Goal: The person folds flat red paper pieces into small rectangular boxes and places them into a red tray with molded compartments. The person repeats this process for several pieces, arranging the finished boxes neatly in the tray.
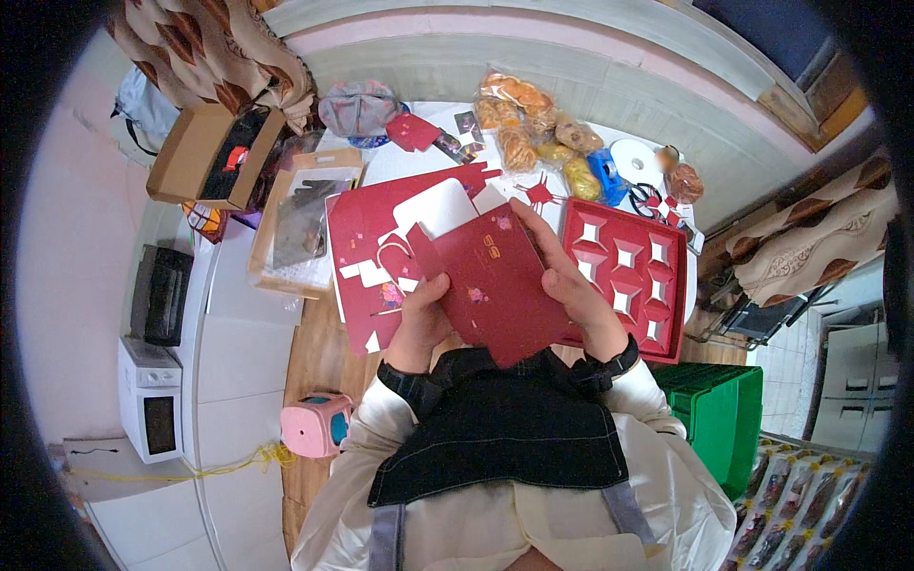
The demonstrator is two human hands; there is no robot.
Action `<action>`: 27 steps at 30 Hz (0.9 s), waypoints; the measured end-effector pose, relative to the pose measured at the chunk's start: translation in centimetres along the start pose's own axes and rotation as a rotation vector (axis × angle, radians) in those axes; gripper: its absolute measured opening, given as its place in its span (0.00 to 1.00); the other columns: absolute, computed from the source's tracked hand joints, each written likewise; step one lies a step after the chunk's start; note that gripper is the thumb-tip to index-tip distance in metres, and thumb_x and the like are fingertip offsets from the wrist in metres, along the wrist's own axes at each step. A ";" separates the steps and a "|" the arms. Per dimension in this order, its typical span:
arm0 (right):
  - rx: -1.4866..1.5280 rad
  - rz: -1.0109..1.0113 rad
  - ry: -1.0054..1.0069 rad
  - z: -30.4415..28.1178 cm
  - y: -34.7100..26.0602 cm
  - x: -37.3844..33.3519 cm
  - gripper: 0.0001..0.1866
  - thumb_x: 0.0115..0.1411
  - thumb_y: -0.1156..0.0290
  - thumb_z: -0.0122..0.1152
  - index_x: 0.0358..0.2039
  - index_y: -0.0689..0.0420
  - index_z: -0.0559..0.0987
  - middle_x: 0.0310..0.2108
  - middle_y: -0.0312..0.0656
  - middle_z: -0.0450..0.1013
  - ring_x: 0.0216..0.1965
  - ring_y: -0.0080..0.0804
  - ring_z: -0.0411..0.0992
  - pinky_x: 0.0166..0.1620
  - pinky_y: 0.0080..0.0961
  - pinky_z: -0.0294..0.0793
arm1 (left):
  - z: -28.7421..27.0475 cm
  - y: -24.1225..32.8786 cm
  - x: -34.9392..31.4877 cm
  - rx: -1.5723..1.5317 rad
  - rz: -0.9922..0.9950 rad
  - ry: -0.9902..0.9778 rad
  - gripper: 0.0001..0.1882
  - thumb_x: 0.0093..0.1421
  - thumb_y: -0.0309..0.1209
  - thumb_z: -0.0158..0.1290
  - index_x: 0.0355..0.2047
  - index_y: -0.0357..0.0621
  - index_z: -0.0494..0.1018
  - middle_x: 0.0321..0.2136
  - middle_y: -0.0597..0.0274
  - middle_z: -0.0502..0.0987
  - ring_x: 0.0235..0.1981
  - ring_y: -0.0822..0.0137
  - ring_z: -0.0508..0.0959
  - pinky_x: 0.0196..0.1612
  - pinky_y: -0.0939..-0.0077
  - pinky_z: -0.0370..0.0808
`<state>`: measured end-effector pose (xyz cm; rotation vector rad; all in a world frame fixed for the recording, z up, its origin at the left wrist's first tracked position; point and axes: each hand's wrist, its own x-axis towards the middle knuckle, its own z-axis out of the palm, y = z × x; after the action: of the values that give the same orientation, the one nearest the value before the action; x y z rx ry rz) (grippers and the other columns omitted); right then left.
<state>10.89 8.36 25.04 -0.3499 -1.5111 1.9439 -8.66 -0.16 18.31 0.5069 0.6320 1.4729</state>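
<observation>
Between my two hands is a dark red folded cardboard piece [505, 290] with flower prints and small gold marks. It is tilted, with a white flap showing behind its far edge. My left hand [424, 319] grips its left side, thumb on the front. My right hand [576, 290] holds its right side, with the fingers reaching up behind the edge. Under and beyond it, flat red printed card sheets [357, 224] lie on the white table. To the right sits a red box tray [676, 314] with several square compartments with white openings.
Bagged bread [514, 100], a blue tape dispenser [606, 174], a white disc [635, 162] and a grey cap [360, 108] line the back. At left are a shallow wooden tray [262, 257] and a brown carton [186, 157]. A green crate [724, 419] and pink stool [309, 426] flank me.
</observation>
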 end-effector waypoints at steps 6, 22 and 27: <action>0.079 -0.002 0.061 0.2 0.9 -0.3 0.56 0.50 0.39 0.61 0.70 0.54 0.45 0.69 0.45 0.46 0.69 0.38 0.47 0.68 0.33 0.45 | -0.3 -0.5 -0.7 0.018 -0.193 -0.078 0.43 0.56 0.40 0.60 0.66 0.44 0.51 0.61 0.54 0.64 0.61 0.54 0.66 0.60 0.57 0.66; -0.209 0.206 0.099 -2.3 5.7 -1.0 0.26 0.70 0.52 0.38 0.62 0.55 0.62 0.53 0.39 0.64 0.55 0.27 0.63 0.57 0.23 0.64 | 0.7 -0.3 -1.6 0.344 -0.186 -0.123 0.44 0.64 0.48 0.50 0.70 0.55 0.35 0.69 0.51 0.39 0.70 0.57 0.43 0.67 0.60 0.50; -0.204 0.135 0.016 -3.6 7.5 -2.7 0.31 0.69 0.45 0.39 0.61 0.56 0.64 0.51 0.40 0.66 0.52 0.27 0.67 0.55 0.24 0.66 | -2.0 -1.0 -3.1 0.763 -0.139 -0.256 0.42 0.64 0.49 0.51 0.70 0.53 0.41 0.70 0.48 0.32 0.71 0.57 0.35 0.66 0.57 0.53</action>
<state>12.59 8.45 16.44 -0.5673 -1.7191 1.8863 -9.26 -3.47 16.41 1.1918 0.9969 0.9756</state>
